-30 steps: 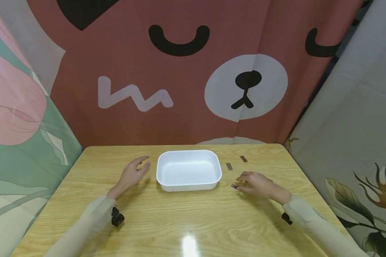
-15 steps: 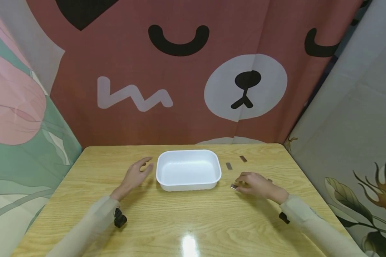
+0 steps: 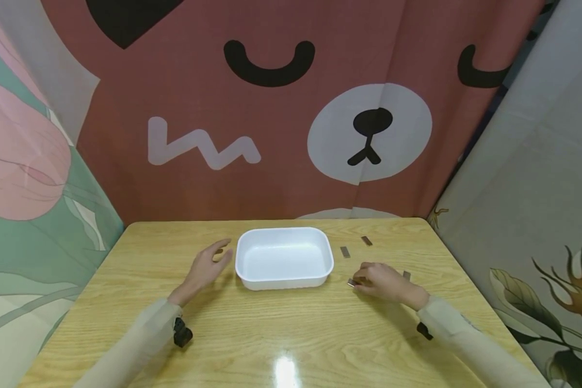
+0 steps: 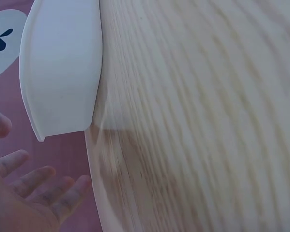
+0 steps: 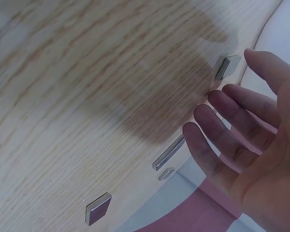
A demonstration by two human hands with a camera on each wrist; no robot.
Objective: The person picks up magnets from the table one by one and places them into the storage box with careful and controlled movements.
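wooden table (image 3: pixel 242 328) bears a shiny silvery rectangular block (image 5: pixel 226 68) just beside the right grip (image 3: pixel 382 282), spread like the left grip (image 3: pixel 205 270).

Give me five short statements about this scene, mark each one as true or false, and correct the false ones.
1. The white tray stands between the left hand and the right hand. True.
2. The left hand grips the tray. False: a gap shows between them.
3. The tray is turned upside down. False: its open side faces up.
4. A small metallic piece is close to the right hand's thumb. True.
5. Other metallic pieces lie on the wooden table, to the person's right of the tray. True.
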